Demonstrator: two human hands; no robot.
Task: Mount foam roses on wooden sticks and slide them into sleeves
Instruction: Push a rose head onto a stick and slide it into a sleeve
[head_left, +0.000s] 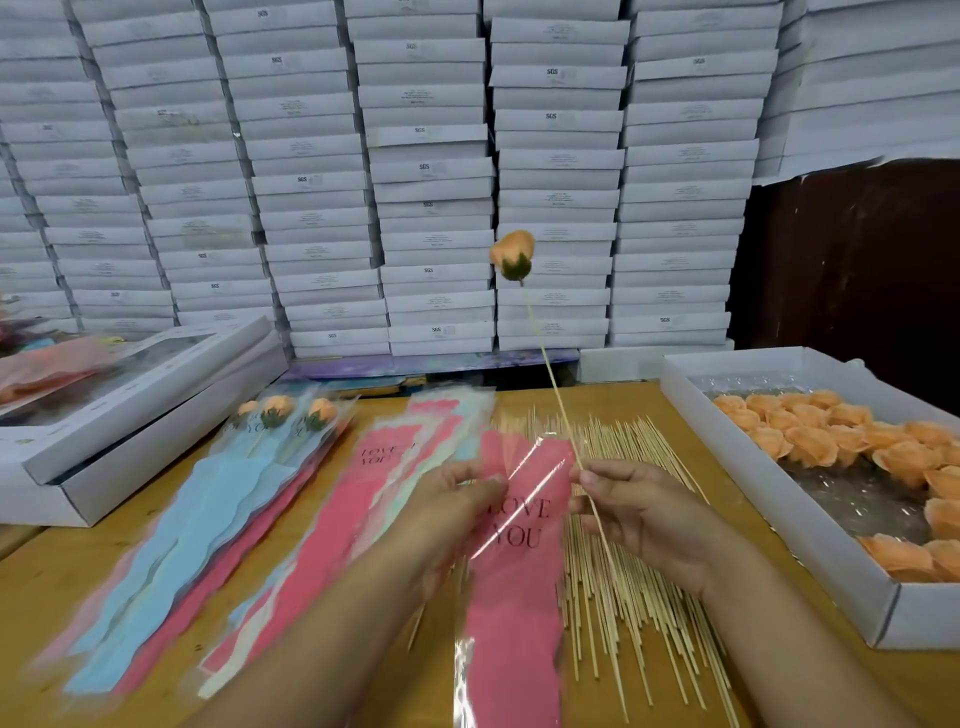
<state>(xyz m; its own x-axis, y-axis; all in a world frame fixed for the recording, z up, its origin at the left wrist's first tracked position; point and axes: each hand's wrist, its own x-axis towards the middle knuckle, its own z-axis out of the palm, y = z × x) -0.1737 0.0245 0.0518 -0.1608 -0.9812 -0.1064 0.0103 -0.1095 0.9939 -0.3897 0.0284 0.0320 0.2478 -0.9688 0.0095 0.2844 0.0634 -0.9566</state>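
Note:
An orange foam rose with a green base sits on top of a thin wooden stick, held up in the air. My right hand pinches the lower part of that stick. My left hand grips the upper edge of a pink clear sleeve printed "LOVE YOU", which lies between both hands. The stick's lower end runs beside the sleeve's right edge. Loose wooden sticks lie spread on the table under my right hand.
A white box of loose orange foam roses stands at the right. Spare pink sleeves and finished sleeved roses on blue sleeves lie at the left. A flat windowed box sits far left. Stacked white boxes fill the back.

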